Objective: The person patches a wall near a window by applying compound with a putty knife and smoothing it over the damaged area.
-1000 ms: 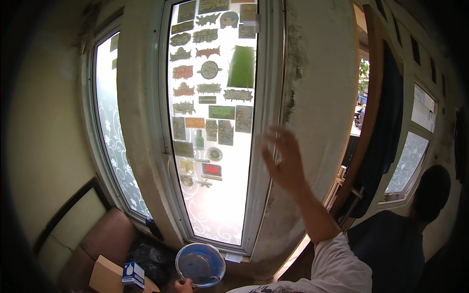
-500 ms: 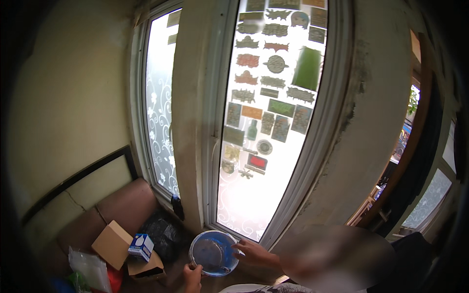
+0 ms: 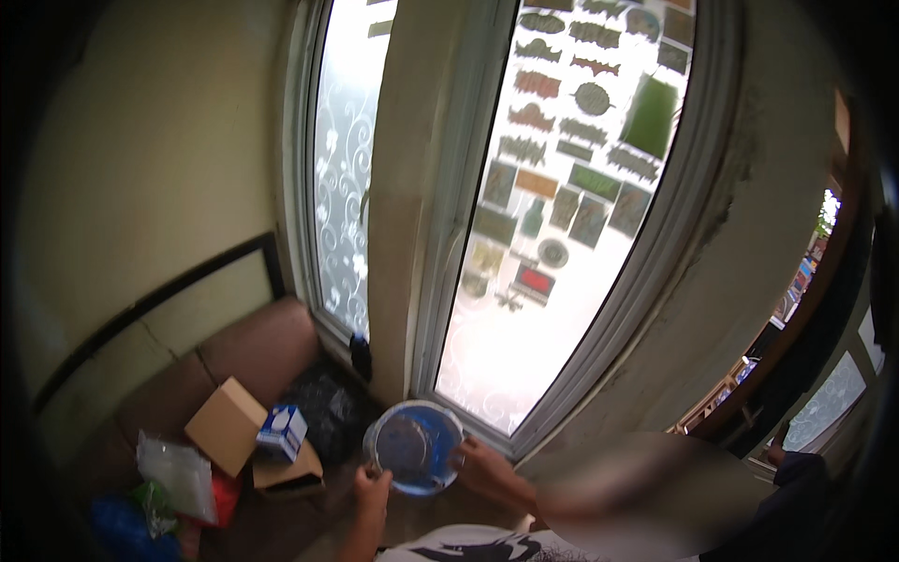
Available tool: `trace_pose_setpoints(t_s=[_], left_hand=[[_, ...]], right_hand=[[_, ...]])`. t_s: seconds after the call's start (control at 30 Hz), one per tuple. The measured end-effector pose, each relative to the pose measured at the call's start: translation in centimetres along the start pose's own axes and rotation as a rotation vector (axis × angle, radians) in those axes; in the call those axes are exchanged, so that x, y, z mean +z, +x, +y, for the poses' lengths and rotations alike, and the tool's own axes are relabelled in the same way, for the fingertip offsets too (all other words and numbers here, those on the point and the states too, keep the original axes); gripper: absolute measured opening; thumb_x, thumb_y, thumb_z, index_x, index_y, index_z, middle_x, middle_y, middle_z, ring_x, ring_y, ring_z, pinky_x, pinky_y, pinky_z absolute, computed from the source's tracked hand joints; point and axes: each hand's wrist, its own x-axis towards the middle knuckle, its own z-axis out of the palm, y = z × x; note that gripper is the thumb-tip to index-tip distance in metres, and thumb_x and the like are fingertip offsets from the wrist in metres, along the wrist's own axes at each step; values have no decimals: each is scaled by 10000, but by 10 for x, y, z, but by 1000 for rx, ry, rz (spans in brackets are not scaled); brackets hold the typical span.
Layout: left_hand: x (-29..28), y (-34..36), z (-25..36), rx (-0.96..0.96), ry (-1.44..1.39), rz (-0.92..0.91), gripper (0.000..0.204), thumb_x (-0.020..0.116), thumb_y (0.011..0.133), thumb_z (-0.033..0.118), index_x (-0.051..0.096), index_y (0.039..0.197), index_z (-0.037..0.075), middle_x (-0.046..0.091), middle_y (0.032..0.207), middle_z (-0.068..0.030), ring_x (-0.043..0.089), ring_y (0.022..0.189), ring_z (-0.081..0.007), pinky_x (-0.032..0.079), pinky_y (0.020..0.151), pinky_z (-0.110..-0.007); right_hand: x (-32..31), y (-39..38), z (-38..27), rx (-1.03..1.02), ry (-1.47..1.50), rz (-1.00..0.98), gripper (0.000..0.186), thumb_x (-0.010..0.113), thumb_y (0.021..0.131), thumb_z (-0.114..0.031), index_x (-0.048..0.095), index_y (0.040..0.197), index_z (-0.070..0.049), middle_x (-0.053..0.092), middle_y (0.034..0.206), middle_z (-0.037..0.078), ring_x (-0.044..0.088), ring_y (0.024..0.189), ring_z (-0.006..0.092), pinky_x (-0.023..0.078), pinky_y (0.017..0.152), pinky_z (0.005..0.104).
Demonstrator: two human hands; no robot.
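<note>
A round blue bucket (image 3: 440, 476) with a pale rim is in front of me, low in the view. Its inside looks blue and grey, and I cannot make out what lies at the bottom. My left hand (image 3: 371, 489) pinches the rim on the near left side, thumb up. On the right side of the bucket, my right hand (image 3: 487, 471) has its fingers curled at the rim, the tips partly blurred.
To the left, a brown sofa (image 3: 267, 342) holds cardboard boxes (image 3: 228, 426), a blue-and-white carton (image 3: 282, 431), a black plastic bag (image 3: 323, 412) and clear plastic packs (image 3: 178, 476). A tall window (image 3: 506, 361) stands ahead. A dark-sleeved person (image 3: 796, 487) is at the right.
The view has shifted, so the window sits higher and further right. My right hand's fingers, stretched out over the bucket's edge before, are now curled at the rim. My left hand still grips it.
</note>
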Motion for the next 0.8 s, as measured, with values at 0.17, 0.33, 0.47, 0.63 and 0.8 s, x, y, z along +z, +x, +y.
trace_pose_setpoints(t_s=[0.17,0.33,0.47,0.63,0.8], left_hand=[[-12,28,-22,112,-33,-2,450,704,808,45,574,1233,-22,616,939,-35,592,739,-105,488,617,-262],[-17,15,-4,32,-79,-3,450,693,830,29,564,1253,-51,658,1090,-103,646,935,-145,529,774,-279],[-30,6,-4,-11,-93,6,416,678,834,23,559,1227,-45,654,1068,-92,649,906,-132,559,743,-269],[-32,7,-10,-52,-24,-18,345,669,843,24,548,1163,-14,645,1025,-78,651,871,-130,581,711,-277],[-45,6,-14,-40,17,-9,191,657,858,34,527,996,18,582,936,-57,643,787,-148,638,642,-348]], right_hand=[[-29,8,-12,49,-34,212,193,652,919,-194,630,891,-5,645,874,207,638,823,410,520,765,501],[-16,-13,31,161,238,293,114,646,920,-88,648,1018,-31,676,877,162,699,768,269,544,666,365],[-18,-48,42,221,304,291,83,668,928,-87,632,974,-27,672,853,116,704,727,207,539,624,336],[-77,-67,46,109,116,397,104,670,953,-108,621,929,-19,609,785,55,600,743,139,491,692,279],[-235,-51,-49,-454,493,648,170,626,940,-15,593,1107,-4,624,983,123,594,886,209,505,817,347]])
